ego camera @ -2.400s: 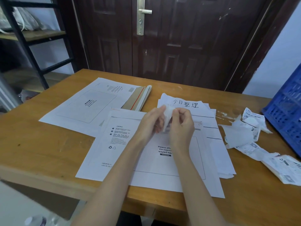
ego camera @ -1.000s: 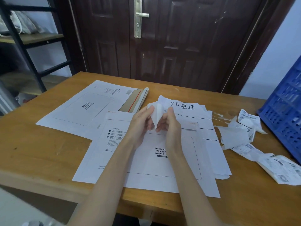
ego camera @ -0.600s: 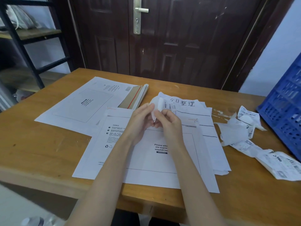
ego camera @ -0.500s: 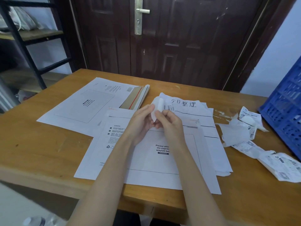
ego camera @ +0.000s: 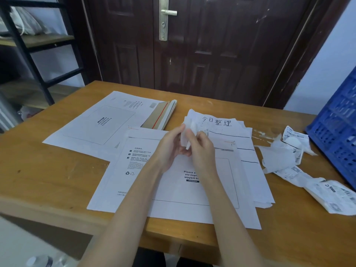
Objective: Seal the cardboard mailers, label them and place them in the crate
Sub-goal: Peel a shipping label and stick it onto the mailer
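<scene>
Wooden table (ego camera: 48, 170) in front of a dark door (ego camera: 212, 45), papers spread over it. Label (ego camera: 185, 134) is a small white slip held up off the surface between both hands, standing roughly upright, long axis about vertical, over the far edge of the near mailer (ego camera: 173, 189). Left hand (ego camera: 169, 149) pinches its left side, fingertips curled to the paper; right hand (ego camera: 202, 149) pinches the right side from close by, so the two hands nearly touch around it. Looks like backing is being peeled off, judging by the pinch, though the peel line itself is too small to see. Near mailer lies flat directly below and toward the person from the label, its printed waybill box just under the wrists, long side running left-right. So the coming move is likely straight down and slightly toward the body, label turned from upright to flat; either hand is equally near, right hand sits more over the box. Second mailer (ego camera: 100, 124) lies farther left, at an angle, with a stack (ego camera: 163, 116) of more against its right edge. Handwritten sheet (ego camera: 221, 124) sits behind the hands, partly under the near mailer. Crumpled label scraps (ego camera: 289, 157) lie well to the right, and crate (ego camera: 337, 122), blue, stands at the right edge beyond them.
</scene>
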The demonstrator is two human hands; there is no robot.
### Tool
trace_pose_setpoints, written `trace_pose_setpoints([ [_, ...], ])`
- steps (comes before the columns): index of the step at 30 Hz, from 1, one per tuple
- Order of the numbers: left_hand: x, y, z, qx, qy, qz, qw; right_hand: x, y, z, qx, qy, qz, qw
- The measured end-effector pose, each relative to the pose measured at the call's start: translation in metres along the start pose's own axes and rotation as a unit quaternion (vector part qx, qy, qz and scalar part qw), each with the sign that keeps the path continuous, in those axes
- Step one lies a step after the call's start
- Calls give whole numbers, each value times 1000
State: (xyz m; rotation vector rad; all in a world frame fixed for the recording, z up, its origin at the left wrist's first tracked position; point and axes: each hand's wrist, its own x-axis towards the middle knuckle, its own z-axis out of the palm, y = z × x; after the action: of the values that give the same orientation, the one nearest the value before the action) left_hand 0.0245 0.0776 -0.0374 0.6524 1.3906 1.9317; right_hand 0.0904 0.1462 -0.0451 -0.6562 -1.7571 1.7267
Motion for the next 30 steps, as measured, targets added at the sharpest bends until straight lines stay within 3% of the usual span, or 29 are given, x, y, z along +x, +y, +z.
trace_pose_setpoints([
  [5,-6,-5,12,109,118,94,983,-8,2,6,-79,2,-94,992],
  [8,-8,-3,15,175,176,155,956,-9,0,7,-82,-11,-94,992],
  [10,-7,0,14,143,182,143,962,-8,-2,7,-31,-21,-68,997],
  [14,-4,4,9,9,128,59,990,-6,-10,0,86,-55,3,995],
  [19,-8,13,9,-112,98,20,989,2,-10,-6,232,-105,82,964],
  [25,-8,3,16,27,91,51,994,4,-13,-5,185,-34,124,974],
  [30,-10,2,19,49,41,41,997,-2,-4,3,10,87,10,996],
])
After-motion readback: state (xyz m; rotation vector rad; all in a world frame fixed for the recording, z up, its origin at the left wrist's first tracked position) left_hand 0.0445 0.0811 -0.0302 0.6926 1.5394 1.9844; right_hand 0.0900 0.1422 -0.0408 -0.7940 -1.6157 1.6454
